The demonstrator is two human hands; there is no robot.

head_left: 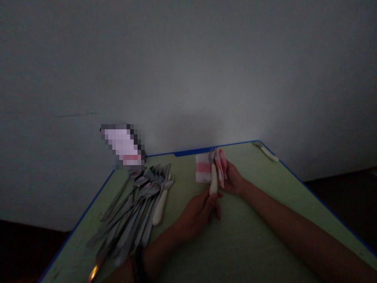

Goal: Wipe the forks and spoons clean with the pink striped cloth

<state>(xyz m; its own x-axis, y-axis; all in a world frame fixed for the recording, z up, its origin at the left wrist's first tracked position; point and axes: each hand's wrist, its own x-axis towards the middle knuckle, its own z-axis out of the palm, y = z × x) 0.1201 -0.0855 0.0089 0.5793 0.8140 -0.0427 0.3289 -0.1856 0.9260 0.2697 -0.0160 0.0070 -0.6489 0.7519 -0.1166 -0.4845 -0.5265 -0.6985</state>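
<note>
My left hand point(198, 214) is closed around the lower end of a white-handled utensil point(213, 181) that stands nearly upright over the green table point(253, 236). My right hand point(232, 177) grips a pink-and-white striped cloth point(203, 168) and presses it around the utensil's upper, metal end, which is mostly hidden by the cloth.
A pile of several metal spoons and forks point(134, 204) lies at the left of the table, one with a white handle point(160, 208). Another white-handled utensil point(268, 152) rests at the far right corner. A blurred pixelated object point(123, 145) leans against the grey wall.
</note>
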